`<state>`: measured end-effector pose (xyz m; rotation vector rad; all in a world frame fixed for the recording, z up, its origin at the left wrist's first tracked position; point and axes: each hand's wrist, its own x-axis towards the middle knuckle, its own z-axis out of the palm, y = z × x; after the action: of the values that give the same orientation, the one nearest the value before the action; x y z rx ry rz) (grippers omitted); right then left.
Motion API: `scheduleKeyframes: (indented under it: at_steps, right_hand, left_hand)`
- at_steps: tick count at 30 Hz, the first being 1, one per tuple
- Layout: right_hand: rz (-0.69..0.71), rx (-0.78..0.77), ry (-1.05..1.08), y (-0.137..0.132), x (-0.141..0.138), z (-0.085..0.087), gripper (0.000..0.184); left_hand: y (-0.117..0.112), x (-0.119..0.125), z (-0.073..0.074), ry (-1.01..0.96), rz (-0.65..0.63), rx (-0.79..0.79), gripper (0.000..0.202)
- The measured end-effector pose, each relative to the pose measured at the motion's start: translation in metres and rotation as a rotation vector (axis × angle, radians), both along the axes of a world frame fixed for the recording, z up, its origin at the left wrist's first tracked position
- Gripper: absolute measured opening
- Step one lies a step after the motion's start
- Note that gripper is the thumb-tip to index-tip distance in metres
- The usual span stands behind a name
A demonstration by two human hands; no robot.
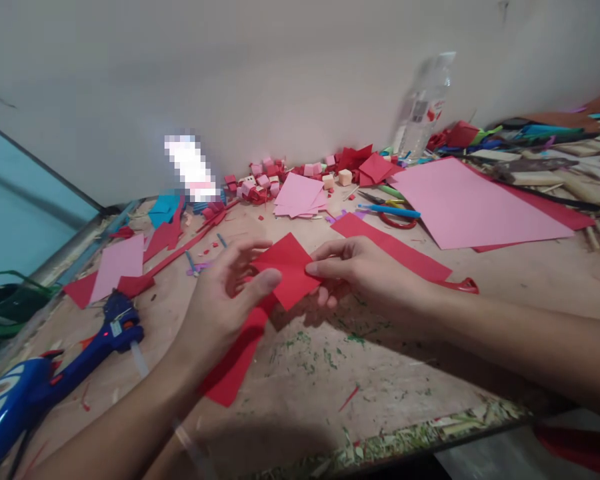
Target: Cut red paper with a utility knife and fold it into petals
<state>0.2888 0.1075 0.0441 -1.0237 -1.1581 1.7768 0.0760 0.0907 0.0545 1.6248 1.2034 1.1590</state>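
Both hands hold a small red paper square (291, 273), turned corner-up above the table, with a faint crease across its middle. My left hand (233, 287) has its thumb on the left side of the paper, its fingers curled behind. At the right corner, my right hand (363, 267) pinches the sheet between thumb and fingers. Below the left hand lies a red paper strip (237, 363), partly hidden by the wrist. Another red strip (395, 247) rests behind the right hand. Small pink squares (300, 193) are stacked beyond the hands.
A blue glue gun (75, 373) lies at left. Little folded paper cubes (265, 181) line the wall. A large pink sheet (480, 207), a blue pen (390, 211) and a clear bottle (423, 117) are at right, near wood scraps (540, 177). A bright pixelated rectangle (190, 167) stands against the wall.
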Motion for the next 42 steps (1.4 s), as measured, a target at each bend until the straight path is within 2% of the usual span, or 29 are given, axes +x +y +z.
scheduleKeyframes:
  at_steps: [2,4,6,10,12,15,17,21,26,28,31,34,37,39,42]
  right_hand:
    - [0.020,0.046,0.019,0.000,0.002,0.001,0.013]
    - [0.058,0.104,0.055,-0.001,0.004,0.003,0.021]
    - [0.118,0.158,0.068,-0.002,0.006,0.005,0.042]
    - [0.175,0.278,0.024,-0.002,0.005,0.001,0.104]
    - [0.162,0.318,-0.001,-0.002,0.004,-0.002,0.116]
    - [0.116,0.364,-0.068,-0.003,0.000,-0.006,0.106]
    - [0.080,0.377,-0.086,-0.003,-0.001,-0.006,0.089]
    - [0.033,0.273,0.010,-0.002,-0.003,-0.005,0.058]
    - [-0.048,0.198,0.081,0.000,-0.003,-0.009,0.044]
    - [-0.040,0.218,0.061,-0.001,-0.004,-0.009,0.040]
    - [-0.041,0.288,0.014,-0.005,-0.005,-0.008,0.036]
    - [-0.060,0.366,-0.036,-0.008,-0.006,-0.005,0.032]
    - [-0.079,0.433,-0.081,-0.011,-0.007,-0.002,0.030]
    - [-0.082,0.398,-0.044,-0.012,-0.008,-0.001,0.036]
    - [-0.071,0.264,0.097,-0.012,-0.009,-0.001,0.049]
  left_hand:
    - [0.004,-0.003,0.002,0.017,0.043,-0.036,0.035]
    - [0.008,-0.003,0.002,-0.083,0.056,-0.128,0.034]
    - [0.009,-0.001,0.000,-0.218,0.081,-0.181,0.039]
    - [0.007,0.002,-0.003,-0.428,0.192,-0.171,0.042]
    - [0.005,0.003,-0.003,-0.469,0.216,-0.180,0.044]
    - [0.001,0.005,-0.002,-0.458,0.178,-0.218,0.050]
    - [-0.001,0.007,0.000,-0.447,0.144,-0.236,0.054]
    - [-0.004,0.008,-0.001,-0.448,0.062,-0.248,0.060]
    - [-0.007,0.008,-0.007,-0.372,-0.122,-0.309,0.054]
    - [-0.009,0.008,-0.008,-0.304,-0.180,-0.318,0.047]
    - [-0.012,0.010,-0.005,-0.180,-0.233,-0.248,0.030]
    - [-0.014,0.013,-0.001,-0.052,-0.210,-0.168,0.020]
    - [-0.015,0.014,0.000,-0.014,-0.180,-0.145,0.012]
    - [-0.015,0.013,-0.001,-0.045,-0.158,-0.138,0.015]
    - [-0.015,0.013,-0.003,-0.097,-0.086,-0.142,0.018]
